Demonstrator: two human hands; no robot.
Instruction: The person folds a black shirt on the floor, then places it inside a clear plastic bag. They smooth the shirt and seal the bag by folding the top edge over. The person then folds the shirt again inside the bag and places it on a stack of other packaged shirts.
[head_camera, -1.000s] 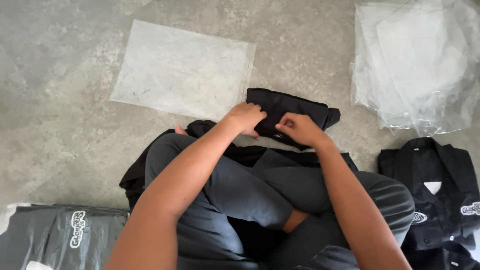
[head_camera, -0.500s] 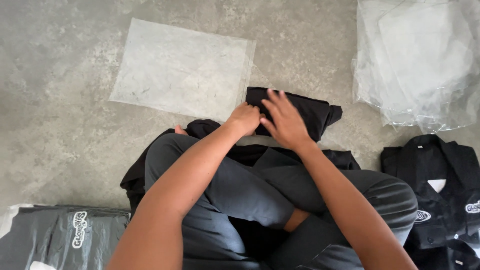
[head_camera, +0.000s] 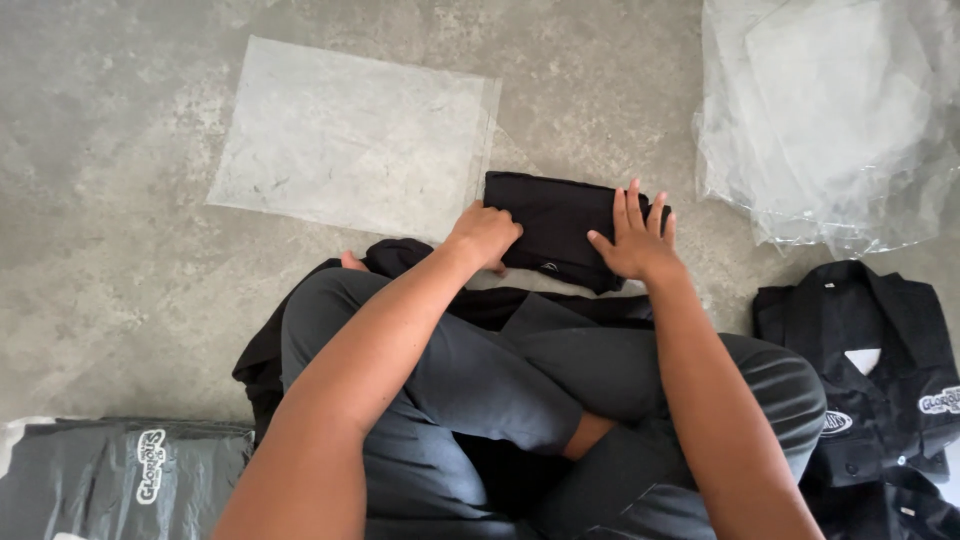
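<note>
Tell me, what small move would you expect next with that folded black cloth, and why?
Probably sliding the folded black garment toward the flat clear bag just to its left. Both the left hand and right hand press it into a compact fold, and the bag lies flat beside it.

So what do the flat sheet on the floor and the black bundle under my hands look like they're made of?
The flat sheet looks like thin clear plastic film: glossy, see-through, the concrete showing through. The black bundle under the left hand and right hand seems to be matte woven fabric, softly creased.
</note>
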